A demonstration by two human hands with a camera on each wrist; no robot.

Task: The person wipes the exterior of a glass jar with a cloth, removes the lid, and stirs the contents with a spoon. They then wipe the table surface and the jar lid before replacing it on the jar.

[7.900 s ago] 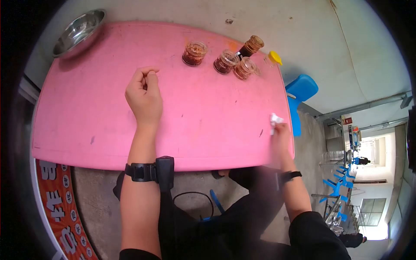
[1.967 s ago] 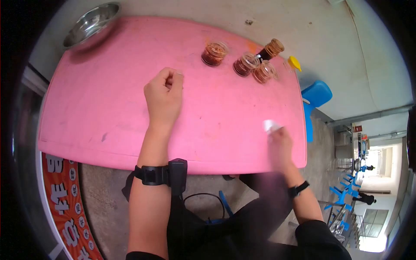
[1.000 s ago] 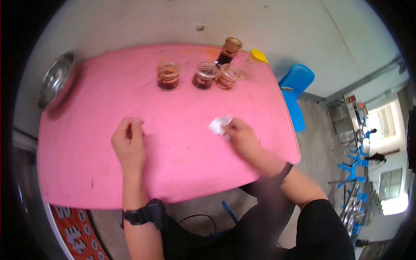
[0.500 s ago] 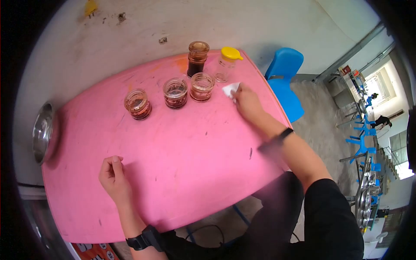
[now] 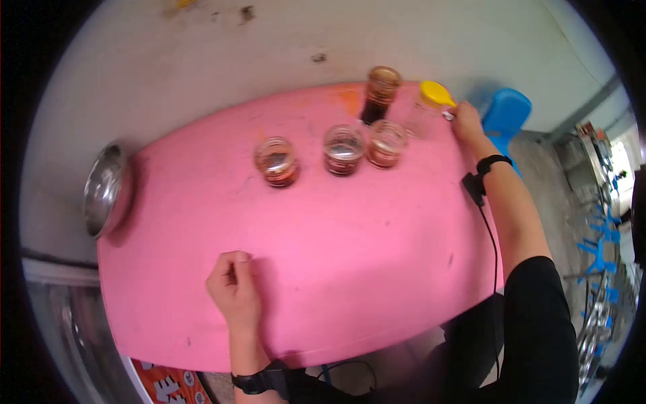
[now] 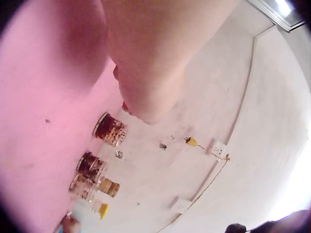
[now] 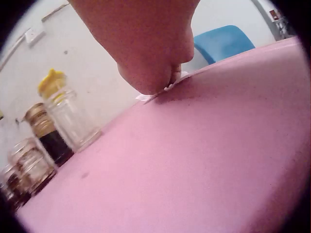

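At the far right corner of the pink table (image 5: 350, 249), my right hand (image 5: 470, 126) pinches a crumpled white tissue (image 7: 144, 98) down at the tabletop. Just left of that hand stands a clear container with a yellow lid (image 5: 436, 93). My left hand (image 5: 235, 288) lies near the front of the table, fingers loosely curled, with nothing seen in it. Three glass jars hold dark reddish contents: a left jar (image 5: 276, 162), a middle jar (image 5: 344, 151) and a right jar (image 5: 387, 144). Behind them is a taller bottle (image 5: 381, 95) of dark liquid.
A steel basin (image 5: 108, 190) leans at the table's left end. Past the right edge stands a blue chair (image 5: 509, 111). The wall runs along the far side, with a socket (image 6: 217, 147) on it. A black cable (image 5: 496, 269) hangs from my right wrist over the table edge.
My right hand has moved with the tissue from the near right to the middle, then to the far right corner beyond the yellow-lidded container. The left hand stays curled; the head view has shifted.
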